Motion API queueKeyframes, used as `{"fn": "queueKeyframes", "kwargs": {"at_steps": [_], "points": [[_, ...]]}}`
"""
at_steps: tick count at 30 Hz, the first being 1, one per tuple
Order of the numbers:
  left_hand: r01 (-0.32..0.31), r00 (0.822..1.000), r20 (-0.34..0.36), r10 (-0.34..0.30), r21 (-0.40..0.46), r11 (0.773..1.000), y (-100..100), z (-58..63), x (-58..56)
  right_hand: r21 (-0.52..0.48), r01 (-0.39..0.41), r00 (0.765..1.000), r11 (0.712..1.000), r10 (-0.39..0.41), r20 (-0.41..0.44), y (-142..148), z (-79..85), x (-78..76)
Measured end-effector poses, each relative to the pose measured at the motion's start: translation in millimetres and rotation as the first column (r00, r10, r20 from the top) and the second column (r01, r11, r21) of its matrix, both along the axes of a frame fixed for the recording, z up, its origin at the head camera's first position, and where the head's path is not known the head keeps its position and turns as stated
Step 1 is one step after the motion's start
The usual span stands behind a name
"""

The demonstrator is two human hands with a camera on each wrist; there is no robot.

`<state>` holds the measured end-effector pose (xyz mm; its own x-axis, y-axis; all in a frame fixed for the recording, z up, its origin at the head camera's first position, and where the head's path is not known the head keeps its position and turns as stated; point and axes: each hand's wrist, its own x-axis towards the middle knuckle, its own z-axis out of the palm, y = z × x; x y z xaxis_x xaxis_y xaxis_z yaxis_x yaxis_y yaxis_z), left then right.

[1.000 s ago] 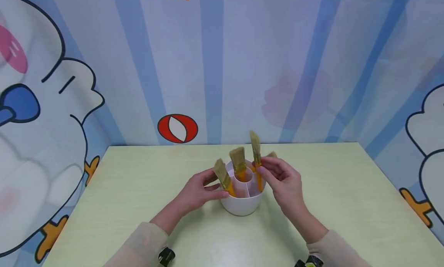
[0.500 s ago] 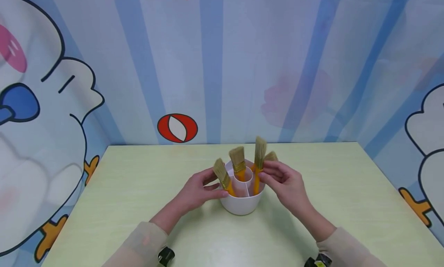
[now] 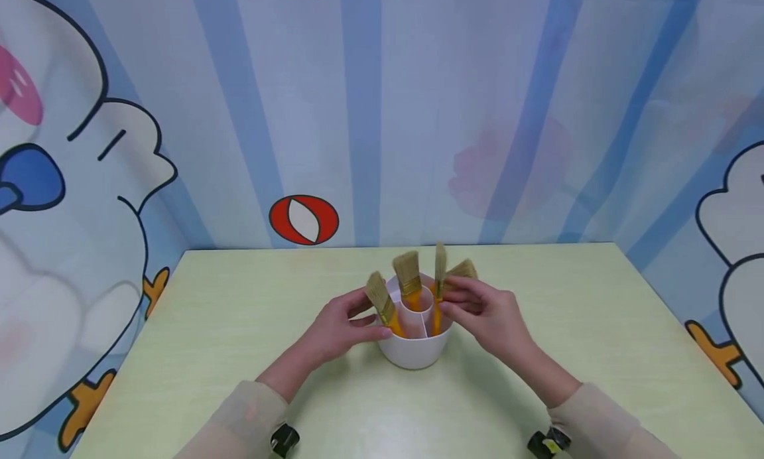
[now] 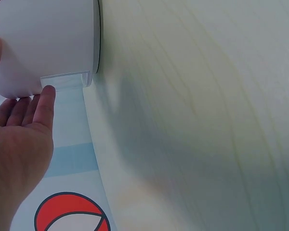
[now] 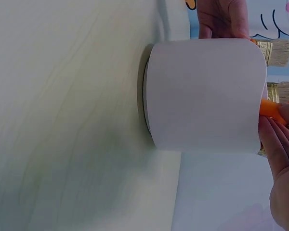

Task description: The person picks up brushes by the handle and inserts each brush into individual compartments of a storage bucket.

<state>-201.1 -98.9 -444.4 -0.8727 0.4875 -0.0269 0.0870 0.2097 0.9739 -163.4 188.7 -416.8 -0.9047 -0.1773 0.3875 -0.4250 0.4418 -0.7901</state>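
A white round holder [image 3: 414, 354] with inner dividers and a central ring stands upright on the table. My left hand [image 3: 335, 331] grips its left side, thumb at the front rim and fingers around the wall, as the left wrist view also shows. My right hand [image 3: 491, 318] pinches the orange handle of a paintbrush [image 3: 440, 266] between thumb and fingers. This brush is upright, its bristles edge-on, its lower handle inside the right front compartment. Another paintbrush [image 3: 408, 273] stands in the central ring. One more paintbrush [image 3: 379, 294] leans left beside my left fingers.
Behind my right fingers a further paintbrush [image 3: 464, 268] leans right, its handle mostly hidden. The pale wood-grain table [image 3: 251, 293] ends at a blue striped cloth backdrop [image 3: 412, 114] with cartoon figures. Dark wrist devices sit at both sleeves.
My right hand has lowered its paintbrush slightly into the right front compartment and twisted it, so the bristles went from flat-on to edge-on. The left hand stays on the holder.
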Motion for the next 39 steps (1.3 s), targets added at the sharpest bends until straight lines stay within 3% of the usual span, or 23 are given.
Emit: {"fn": "queueKeyframes", "kwargs": {"at_steps": [7, 16, 28, 34, 39], "points": [[0.006, 1.000, -0.001, -0.006, 0.004, 1.000, 0, -0.6, 0.1, 0.143, -0.011, 0.996, 0.990, 0.024, -0.090, 3, 4.0, -2.8], [0.011, 1.000, 0.003, -0.011, 0.012, 1.000, 1, -0.1, 0.6, 0.214, -0.009, 0.978, 0.977, 0.052, -0.200, 22, 7.6, 6.2], [0.018, 1.000, -0.006, -0.018, -0.043, 0.999, -6, 3.0, 1.3, 0.257, -0.021, 0.974, 0.966, 0.078, -0.212, 44, 19.3, 19.9], [0.002, 0.999, -0.038, -0.006, -0.109, 0.994, -16, 5.0, 5.3, 0.339, 0.008, 0.971, 0.941, 0.073, -0.227, 67, 28.9, 23.4], [-0.023, 0.990, -0.141, -0.006, -0.202, 0.979, -29, 14.7, 9.5, 0.454, 0.068, 0.964, 0.889, 0.059, -0.259, 90, 35.1, 27.0]]}}
